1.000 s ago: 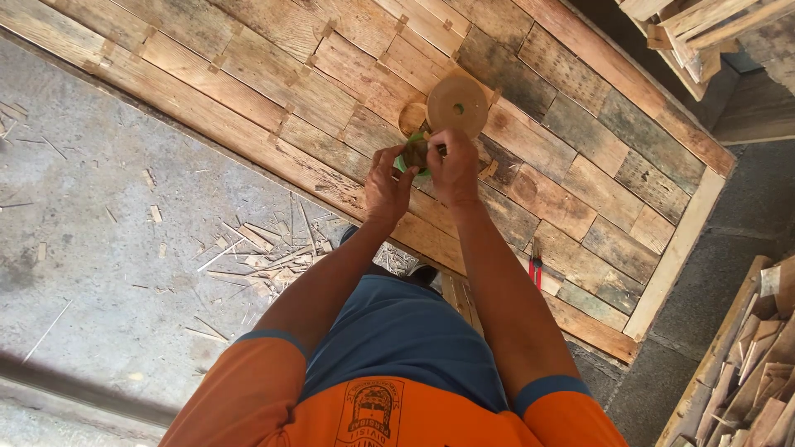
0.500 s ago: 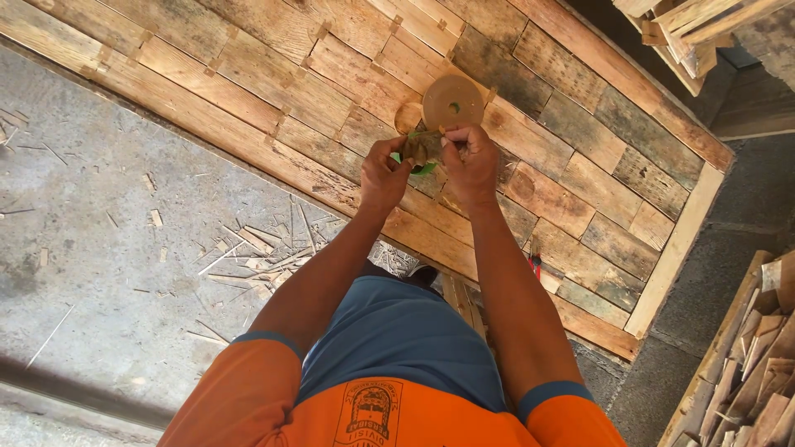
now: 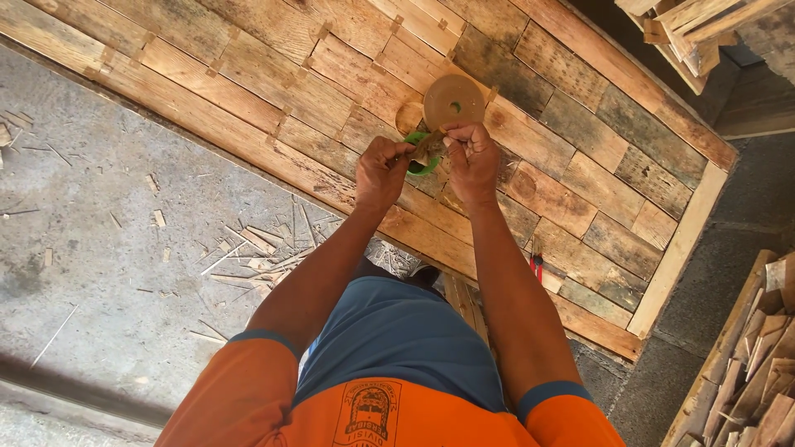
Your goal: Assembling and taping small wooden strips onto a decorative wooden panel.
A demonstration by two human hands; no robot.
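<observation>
Wood splinters litter the concrete floor at left; stacked wood offcuts fill the lower right corner.

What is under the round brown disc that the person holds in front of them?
Under the round brown disc lies the panel of wooden planks on the floor. Both hands, left hand and right hand, grip a green tool beneath it; their fingers hide most of it.

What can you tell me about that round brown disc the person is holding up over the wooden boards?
The disc is flat, round and dull tan-brown, seemingly dusty, with a small hole at its middle where green shows through. It sits on the end of a green tool and faces the camera, held above the wooden panel. The right hand grips just below its lower edge, the left hand beside it. Its material cannot be told for sure; it looks like abrasive or fibre.
</observation>
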